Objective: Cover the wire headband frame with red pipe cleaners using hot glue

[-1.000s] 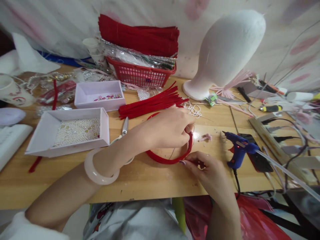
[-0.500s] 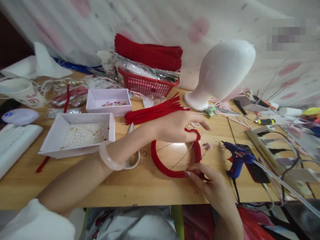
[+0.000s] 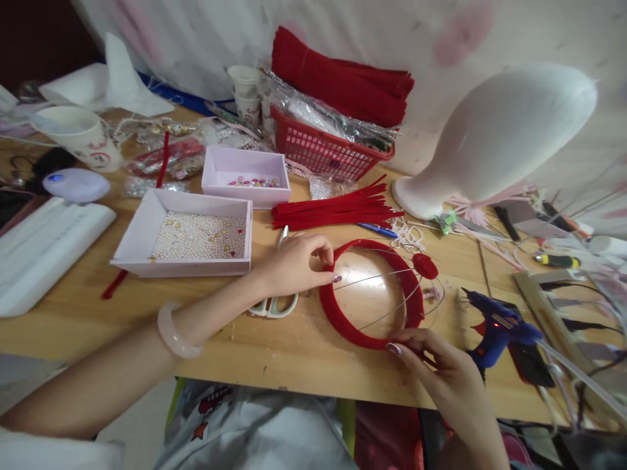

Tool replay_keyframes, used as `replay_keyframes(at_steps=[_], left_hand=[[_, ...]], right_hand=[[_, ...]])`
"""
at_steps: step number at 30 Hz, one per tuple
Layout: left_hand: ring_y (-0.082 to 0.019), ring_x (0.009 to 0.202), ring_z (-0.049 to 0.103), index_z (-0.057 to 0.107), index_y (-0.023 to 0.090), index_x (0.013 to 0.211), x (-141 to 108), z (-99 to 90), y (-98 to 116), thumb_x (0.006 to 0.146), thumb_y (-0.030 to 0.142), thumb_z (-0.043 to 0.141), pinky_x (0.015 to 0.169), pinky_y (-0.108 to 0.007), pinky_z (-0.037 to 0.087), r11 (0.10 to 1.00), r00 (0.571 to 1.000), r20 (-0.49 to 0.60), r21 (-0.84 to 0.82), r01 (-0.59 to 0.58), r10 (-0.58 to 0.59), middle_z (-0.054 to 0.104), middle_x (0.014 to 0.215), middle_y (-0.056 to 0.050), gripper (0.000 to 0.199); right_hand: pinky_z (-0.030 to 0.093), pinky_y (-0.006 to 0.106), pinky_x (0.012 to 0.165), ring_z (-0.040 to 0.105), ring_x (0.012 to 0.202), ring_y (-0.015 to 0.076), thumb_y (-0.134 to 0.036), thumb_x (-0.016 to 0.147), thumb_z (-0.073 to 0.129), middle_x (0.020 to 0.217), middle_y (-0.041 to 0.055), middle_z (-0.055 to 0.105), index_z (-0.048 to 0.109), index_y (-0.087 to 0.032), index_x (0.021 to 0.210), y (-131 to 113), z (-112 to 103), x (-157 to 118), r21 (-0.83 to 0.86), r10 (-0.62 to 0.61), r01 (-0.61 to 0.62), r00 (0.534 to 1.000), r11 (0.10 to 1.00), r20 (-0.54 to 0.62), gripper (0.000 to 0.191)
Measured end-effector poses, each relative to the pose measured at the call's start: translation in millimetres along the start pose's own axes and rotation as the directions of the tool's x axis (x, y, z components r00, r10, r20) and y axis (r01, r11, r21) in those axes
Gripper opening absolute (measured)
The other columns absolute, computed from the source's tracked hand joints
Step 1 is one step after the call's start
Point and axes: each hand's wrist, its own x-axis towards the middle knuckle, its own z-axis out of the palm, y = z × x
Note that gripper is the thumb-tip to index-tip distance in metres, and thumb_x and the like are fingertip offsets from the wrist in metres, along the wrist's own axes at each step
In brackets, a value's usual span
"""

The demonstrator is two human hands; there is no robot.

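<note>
A red fuzzy ring (image 3: pixel 337 320) with thin wires across it is held just over the wooden table. One wire carries a round red disc (image 3: pixel 425 266) near the ring's right rim. My left hand (image 3: pixel 298 263), a pale bangle on its wrist, pinches the ring's left side between thumb and fingers. At the front right of the rim, the thumb and fingers of my right hand (image 3: pixel 435 365) are closed on the ring. White-handled scissors (image 3: pixel 277 305) lie partly under my left hand. A bundle of red pipe cleaners (image 3: pixel 337 207) rests behind the ring.
Left of the ring stand a box of pearl beads (image 3: pixel 196 264) and a smaller box of gems (image 3: pixel 245 192). A red basket (image 3: pixel 328 147) and a white foam head (image 3: pixel 509 137) stand behind. A blue glue gun (image 3: pixel 499 326) and a power strip (image 3: pixel 548 320) lie right.
My left hand has moved from above the ring's far right side to its left rim, uncovering the red disc. My right hand keeps hold of the front rim. The camera view has shifted.
</note>
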Motion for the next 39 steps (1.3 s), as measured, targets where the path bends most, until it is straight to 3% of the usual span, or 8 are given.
replay_keyframes(at_steps=[10, 14, 16, 18, 21, 24, 27, 39], left_hand=[[-0.017, 0.083, 0.061, 0.06, 0.019, 0.077, 4.0, 2.2, -6.9, 0.071, 0.017, 0.081, 0.077, -0.031, 0.044, 0.995, 0.994, 0.057, -0.025, 0.098, -0.097, 0.069, 0.084, 0.001, 0.022], [-0.015, 0.08, 0.063, 0.064, 0.018, 0.085, -11.0, -4.3, 8.9, 0.083, 0.013, 0.067, 0.073, -0.029, 0.047, 0.994, 0.994, -0.01, -0.026, 0.108, -0.109, 0.069, 0.087, 0.0, 0.006], [-0.016, 0.082, 0.063, 0.068, 0.017, 0.089, -31.1, -4.3, 23.4, 0.089, 0.012, 0.06, 0.076, -0.031, 0.048, 0.997, 0.999, -0.038, 0.082, -0.013, 0.016, 0.07, 0.091, -0.002, 0.01], [-0.021, 0.094, 0.061, 0.07, 0.015, 0.099, -56.6, 2.1, 35.6, 0.097, 0.015, 0.052, 0.083, -0.035, 0.047, 0.938, 0.976, 0.019, 0.274, -0.212, 0.215, 0.07, 0.096, -0.005, 0.019], [-0.026, 0.117, 0.053, 0.057, 0.009, 0.136, -91.4, 23.0, 41.0, 0.102, 0.023, 0.048, 0.101, -0.042, 0.039, 0.791, 0.929, 0.125, 0.493, -0.363, 0.348, 0.065, 0.134, -0.009, 0.037], [-0.028, 0.124, 0.048, 0.043, 0.008, 0.149, -109.7, 45.3, 34.3, 0.105, 0.039, 0.041, 0.105, -0.044, 0.032, 0.734, 0.949, 0.148, 0.604, -0.31, 0.28, 0.055, 0.149, -0.009, 0.053], [-0.027, 0.124, 0.047, 0.039, 0.01, 0.152, -112.9, 57.3, 27.8, 0.106, 0.041, 0.037, 0.104, -0.045, 0.031, 0.716, 0.962, 0.139, 0.645, -0.268, 0.236, 0.053, 0.151, -0.009, 0.055], [-0.027, 0.124, 0.048, 0.048, 0.014, 0.145, -110.8, 59.7, 25.9, 0.105, 0.032, 0.042, 0.104, -0.045, 0.031, 0.718, 0.961, 0.126, 0.642, -0.269, 0.247, 0.057, 0.146, -0.008, 0.044]], right_hand=[[0.052, 0.022, 0.053, 0.063, 0.057, 0.0147, -0.039, 0.084, 0.071, 0.066, -0.0001, 0.066, 0.07, -0.023, 0.085, 10.5, 0.2, -3.8, -0.046, -0.053, 0.051, 0.998, 0.998, -0.036, 0.016], [0.053, 0.02, 0.053, 0.064, 0.057, 0.014, -0.038, 0.085, 0.072, 0.065, -0.0004, 0.067, 0.07, -0.023, 0.084, 7.7, 0.8, -4.5, -0.032, -0.047, 0.045, 0.998, 0.998, -0.036, 0.015], [0.053, 0.02, 0.053, 0.064, 0.056, 0.0139, -0.038, 0.085, 0.071, 0.065, -0.0005, 0.067, 0.07, -0.023, 0.085, 5.6, 1.9, -5.2, -0.003, -0.016, 0.016, 0.999, 1.0, -0.028, 0.015], [0.053, 0.02, 0.051, 0.063, 0.055, 0.0137, -0.038, 0.085, 0.071, 0.065, -0.0007, 0.066, 0.07, -0.023, 0.086, 4.6, 3.5, -5.7, 0.034, 0.012, -0.011, 1.0, 0.999, -0.024, 0.016], [0.053, 0.019, 0.049, 0.063, 0.055, 0.0132, -0.039, 0.086, 0.071, 0.067, -0.0004, 0.066, 0.069, -0.023, 0.086, 4.7, 6.3, -6.0, 0.076, 0.024, -0.023, 1.0, 0.997, -0.018, 0.016], [0.053, 0.019, 0.049, 0.063, 0.054, 0.0127, -0.039, 0.086, 0.07, 0.067, -0.0006, 0.066, 0.068, -0.023, 0.087, 4.8, 7.8, -6.5, 0.082, 0.008, -0.006, 1.0, 0.997, -0.022, 0.016], [0.053, 0.018, 0.049, 0.062, 0.054, 0.012, -0.038, 0.087, 0.07, 0.066, -0.0019, 0.064, 0.068, -0.023, 0.089, 3.5, 8.0, -7.3, 0.078, -0.007, 0.009, 1.0, 0.997, -0.023, 0.015], [0.052, 0.019, 0.055, 0.065, 0.061, 0.0136, -0.039, 0.087, 0.071, 0.071, 0.0007, 0.07, 0.071, -0.022, 0.088, 8.0, 9.4, -4.6, 0.035, -0.03, 0.031, 0.999, 0.999, -0.024, 0.017]])
